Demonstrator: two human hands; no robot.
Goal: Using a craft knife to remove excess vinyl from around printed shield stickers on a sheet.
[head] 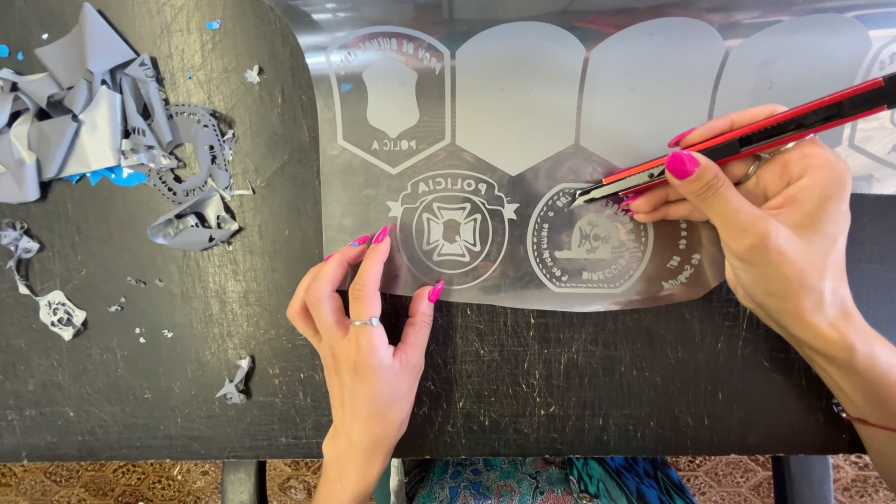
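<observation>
My right hand has a closed grip on one red and black utility knife, forefinger laid along the top of its body, and the blade tip rests on the upper left rim of a round seal cut into the vinyl sheet. My left hand holds nothing; it lies open and flat, three fingertips pressing the sheet's lower left edge, the thumb at its bottom edge just under the cross emblem. The single clear sheet lies across the dark, scratched worktop, towards its far side. On it I count two round emblems in the near row and one shield badge in the far row, followed by three plain arched panels; a further design at the right edge is cut off. One heap of grey vinyl scraps sits well apart at the far left, with several small bits scattered nearer me.
</observation>
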